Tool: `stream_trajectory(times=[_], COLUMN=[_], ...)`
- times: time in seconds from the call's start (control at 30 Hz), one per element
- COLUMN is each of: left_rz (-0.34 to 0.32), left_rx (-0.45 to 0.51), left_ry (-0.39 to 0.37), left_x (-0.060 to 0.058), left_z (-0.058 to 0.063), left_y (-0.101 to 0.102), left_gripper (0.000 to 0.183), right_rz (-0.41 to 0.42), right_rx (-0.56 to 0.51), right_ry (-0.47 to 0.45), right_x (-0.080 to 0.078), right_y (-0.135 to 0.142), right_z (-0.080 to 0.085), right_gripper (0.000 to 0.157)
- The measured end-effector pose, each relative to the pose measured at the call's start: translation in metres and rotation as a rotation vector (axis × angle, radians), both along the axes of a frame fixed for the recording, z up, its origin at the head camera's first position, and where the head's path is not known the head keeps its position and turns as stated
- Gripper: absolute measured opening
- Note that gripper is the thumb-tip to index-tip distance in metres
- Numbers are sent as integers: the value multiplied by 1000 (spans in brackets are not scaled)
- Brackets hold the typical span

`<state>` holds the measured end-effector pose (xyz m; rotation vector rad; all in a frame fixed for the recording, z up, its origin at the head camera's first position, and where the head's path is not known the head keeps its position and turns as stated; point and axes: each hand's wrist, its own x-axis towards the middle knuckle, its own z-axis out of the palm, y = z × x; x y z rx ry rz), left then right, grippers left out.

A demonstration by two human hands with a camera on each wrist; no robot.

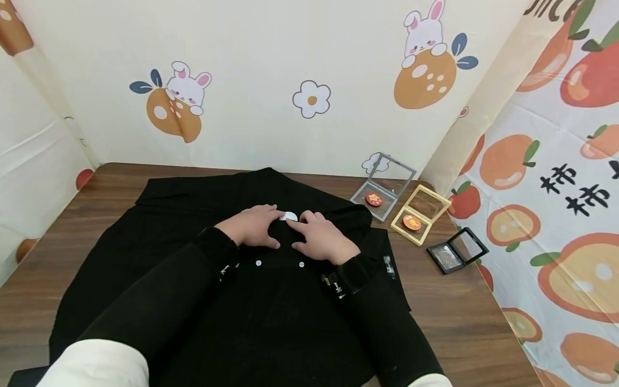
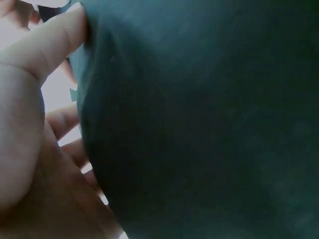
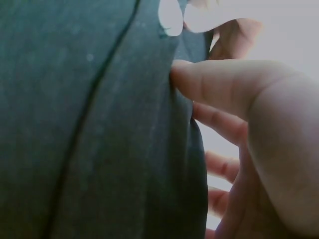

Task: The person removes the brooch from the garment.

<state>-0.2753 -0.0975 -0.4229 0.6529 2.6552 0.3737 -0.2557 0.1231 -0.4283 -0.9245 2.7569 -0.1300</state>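
A black garment point(image 1: 285, 312) with small white buttons point(image 1: 258, 263) lies spread over the table. Both hands meet near its upper middle, around a small round white piece point(image 1: 289, 216) lying against the cloth. My left hand point(image 1: 253, 224) grips the fabric, its thumb point(image 2: 60, 37) on the near side and other fingers partly hidden behind the fold. From the other side, my right hand point(image 1: 326, 236) pinches the cloth, with the thumb point(image 3: 199, 79) pressed on it just below the white piece point(image 3: 171, 17). Index fingertips of both hands are at the white piece's edge.
At the right stand three small hinged cases with lids up: a grey one point(image 1: 358, 196) holding a red badge point(image 1: 374, 199), a yellow one point(image 1: 429, 221) holding an orange badge point(image 1: 412, 222), and a black one point(image 1: 450, 257). Patterned cloth walls point(image 1: 271, 140) border the wooden table point(image 1: 435, 306).
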Motion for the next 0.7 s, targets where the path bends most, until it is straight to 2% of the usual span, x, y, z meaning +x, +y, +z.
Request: stream_trajectory(times=[0.17, 0.23, 0.4, 0.7], left_rz=[33, 56, 127, 262], left_rx=[82, 122, 221, 298], left_ry=[108, 126, 88, 10], left_x=[-13, -19, -29, -36], left_z=[1, 1, -1, -7], left_y=[-1, -1, 2, 13], left_gripper=[42, 33, 20, 17], right_rz=[-2, -3, 0, 5], right_rx=[-10, -13, -6, 8], right_ry=[-8, -9, -11, -11], right_x=[-2, -2, -2, -2], right_y=[1, 1, 1, 1], right_z=[-3, -4, -5, -4], right_gripper=[63, 64, 64, 63])
